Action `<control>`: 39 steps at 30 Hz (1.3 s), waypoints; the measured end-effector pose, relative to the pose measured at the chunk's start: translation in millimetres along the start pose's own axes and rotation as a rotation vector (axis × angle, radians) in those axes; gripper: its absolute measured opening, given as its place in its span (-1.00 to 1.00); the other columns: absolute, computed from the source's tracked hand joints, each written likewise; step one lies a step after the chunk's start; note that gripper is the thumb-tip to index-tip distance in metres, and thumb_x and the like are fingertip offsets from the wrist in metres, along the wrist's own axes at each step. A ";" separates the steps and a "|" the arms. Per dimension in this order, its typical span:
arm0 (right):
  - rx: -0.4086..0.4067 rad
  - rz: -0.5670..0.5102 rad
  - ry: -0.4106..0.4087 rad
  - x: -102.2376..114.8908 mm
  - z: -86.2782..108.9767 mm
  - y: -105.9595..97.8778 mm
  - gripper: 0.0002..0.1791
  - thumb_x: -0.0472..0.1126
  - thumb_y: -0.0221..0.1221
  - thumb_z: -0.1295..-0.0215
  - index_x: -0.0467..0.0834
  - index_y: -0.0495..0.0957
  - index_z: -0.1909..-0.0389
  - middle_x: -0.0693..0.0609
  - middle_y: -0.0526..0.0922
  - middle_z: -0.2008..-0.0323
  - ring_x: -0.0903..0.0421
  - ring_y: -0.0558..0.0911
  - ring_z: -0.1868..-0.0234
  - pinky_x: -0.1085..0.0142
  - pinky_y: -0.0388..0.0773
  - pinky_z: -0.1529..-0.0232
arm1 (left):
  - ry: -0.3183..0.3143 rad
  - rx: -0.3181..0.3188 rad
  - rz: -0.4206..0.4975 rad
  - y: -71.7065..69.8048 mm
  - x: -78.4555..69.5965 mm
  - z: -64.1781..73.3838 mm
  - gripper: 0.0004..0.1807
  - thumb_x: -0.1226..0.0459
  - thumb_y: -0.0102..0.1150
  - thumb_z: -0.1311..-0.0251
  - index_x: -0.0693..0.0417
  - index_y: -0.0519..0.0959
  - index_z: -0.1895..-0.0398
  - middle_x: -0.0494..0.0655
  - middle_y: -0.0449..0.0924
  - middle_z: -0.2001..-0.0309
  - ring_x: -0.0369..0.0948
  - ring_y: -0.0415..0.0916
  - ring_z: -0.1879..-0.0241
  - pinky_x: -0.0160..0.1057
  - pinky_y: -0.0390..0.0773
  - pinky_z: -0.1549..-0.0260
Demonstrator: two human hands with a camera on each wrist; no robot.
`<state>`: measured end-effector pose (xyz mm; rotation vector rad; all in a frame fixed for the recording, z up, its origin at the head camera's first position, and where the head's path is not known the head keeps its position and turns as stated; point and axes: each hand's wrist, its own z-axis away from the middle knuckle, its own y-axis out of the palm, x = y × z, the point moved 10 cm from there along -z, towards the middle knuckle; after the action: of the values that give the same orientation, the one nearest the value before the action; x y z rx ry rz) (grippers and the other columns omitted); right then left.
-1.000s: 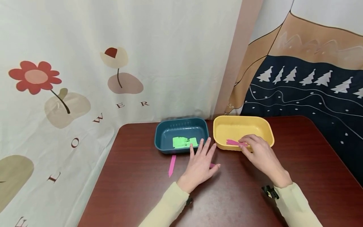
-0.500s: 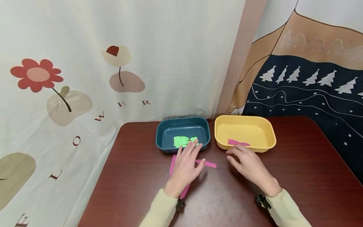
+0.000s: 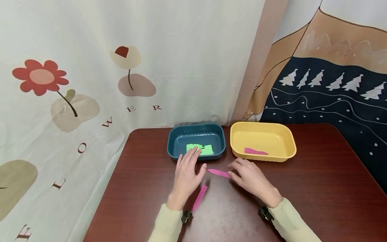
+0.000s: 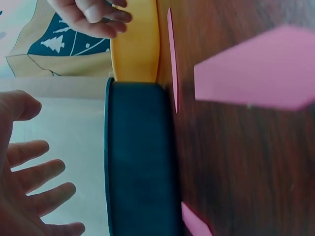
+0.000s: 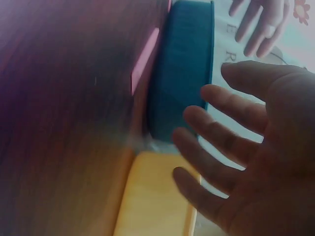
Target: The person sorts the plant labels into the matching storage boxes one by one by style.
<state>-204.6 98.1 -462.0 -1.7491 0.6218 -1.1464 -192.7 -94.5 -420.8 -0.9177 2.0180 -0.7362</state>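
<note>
My left hand (image 3: 185, 178) is held with fingers spread over the front rim of the dark blue tray (image 3: 178, 154), holding nothing. Several flat green pieces (image 3: 208, 150) lie in that tray. Beside my right hand (image 3: 252, 178) is a pink pointed strip (image 3: 218, 173), its right end near the fingertips; the right wrist view shows these fingers loosely bent around nothing. Nearer the left wrist lies another pink strip (image 3: 200, 198). A third pink strip (image 4: 196, 221) shows in the left wrist view, hidden by the left hand from the head. Pink pieces (image 3: 255, 151) lie inside the yellow tray (image 3: 287, 148).
Both trays stand side by side at the back of the brown table (image 3: 326, 188). Behind them hangs a white printed curtain (image 3: 193, 67), with a dark tree-patterned cloth (image 3: 326, 97) to the right.
My right hand has come from the yellow tray, where pink pieces now lie unheld, leftward and down to the table strip. My left hand has shifted left, uncovering two strips and covering another.
</note>
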 end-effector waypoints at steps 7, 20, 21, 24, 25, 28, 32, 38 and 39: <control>0.026 0.026 0.006 11.8 -11.0 19.7 -0.75 -0.07 0.42 -0.30 -0.11 0.74 0.09 0.05 0.66 0.19 0.08 0.63 0.15 0.06 0.62 0.05 | -0.004 -0.013 -0.006 -6.8 7.1 -0.4 -0.43 0.17 0.37 -0.25 0.12 0.58 -0.33 0.06 0.52 -0.37 0.10 0.43 -0.37 0.36 0.28 -0.34; 0.046 0.140 0.032 20.7 -27.7 35.0 -0.76 -0.07 0.46 -0.25 -0.11 0.64 0.40 0.03 0.51 0.45 0.07 0.52 0.43 0.16 0.53 0.42 | -0.041 0.013 -0.025 -9.2 18.9 5.8 -0.41 0.14 0.37 -0.25 0.11 0.57 -0.34 0.06 0.48 -0.41 0.14 0.40 -0.40 0.39 0.24 -0.34; 0.055 0.145 0.035 20.9 -28.7 35.8 -0.75 -0.09 0.47 -0.25 -0.12 0.62 0.43 0.03 0.49 0.46 0.07 0.50 0.45 0.16 0.51 0.44 | -0.045 0.013 -0.026 -9.8 19.8 6.2 -0.41 0.13 0.37 -0.25 0.11 0.57 -0.33 0.06 0.48 -0.41 0.13 0.39 -0.40 0.40 0.24 -0.34; 0.071 0.148 0.038 21.9 -30.9 37.2 -0.73 -0.15 0.48 -0.23 -0.14 0.57 0.46 0.00 0.47 0.48 0.05 0.48 0.47 0.15 0.49 0.47 | -0.056 0.017 -0.028 -10.8 21.6 7.1 -0.41 0.12 0.37 -0.25 0.11 0.57 -0.34 0.06 0.47 -0.41 0.13 0.39 -0.41 0.40 0.23 -0.34; 0.075 0.146 0.040 22.0 -31.4 37.6 -0.73 -0.17 0.48 -0.22 -0.15 0.56 0.46 -0.01 0.47 0.49 0.04 0.48 0.48 0.14 0.49 0.48 | -0.058 0.019 -0.028 -10.8 22.0 7.4 -0.41 0.12 0.37 -0.26 0.11 0.57 -0.34 0.06 0.47 -0.42 0.13 0.39 -0.40 0.40 0.23 -0.34; 0.090 0.136 0.049 21.1 -32.4 38.6 -0.74 -0.24 0.48 -0.21 -0.18 0.55 0.46 -0.04 0.48 0.48 0.00 0.49 0.47 0.12 0.51 0.45 | -0.059 0.021 -0.027 -10.2 22.8 8.0 -0.41 0.12 0.36 -0.26 0.10 0.57 -0.34 0.06 0.47 -0.42 0.13 0.39 -0.40 0.40 0.24 -0.33; 0.115 0.123 0.061 18.0 -33.1 39.2 -0.77 -0.28 0.46 -0.21 -0.18 0.56 0.47 -0.05 0.49 0.47 -0.02 0.52 0.44 0.10 0.54 0.42 | -0.054 0.015 -0.027 -9.4 22.9 8.4 -0.42 0.13 0.37 -0.25 0.10 0.57 -0.33 0.06 0.48 -0.41 0.13 0.40 -0.40 0.40 0.26 -0.33; 0.121 0.083 0.043 13.4 -30.5 36.9 -0.77 -0.31 0.45 -0.21 -0.14 0.56 0.47 0.01 0.48 0.49 0.03 0.52 0.40 0.12 0.53 0.38 | -0.055 0.024 -0.017 -6.7 22.0 8.5 -0.42 0.14 0.36 -0.25 0.11 0.57 -0.33 0.07 0.48 -0.41 0.13 0.39 -0.40 0.39 0.24 -0.34; 0.118 0.073 0.038 12.6 -29.5 36.2 -0.76 -0.31 0.45 -0.21 -0.13 0.54 0.47 0.02 0.47 0.49 0.04 0.52 0.41 0.13 0.52 0.39 | -0.058 0.027 -0.015 -6.2 22.0 8.5 -0.42 0.14 0.36 -0.26 0.11 0.57 -0.34 0.07 0.48 -0.41 0.12 0.39 -0.41 0.38 0.24 -0.34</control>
<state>-222.9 59.5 -484.8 -1.5949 0.6235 -1.1450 -193.0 -117.2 -429.8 -0.9287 1.9486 -0.7352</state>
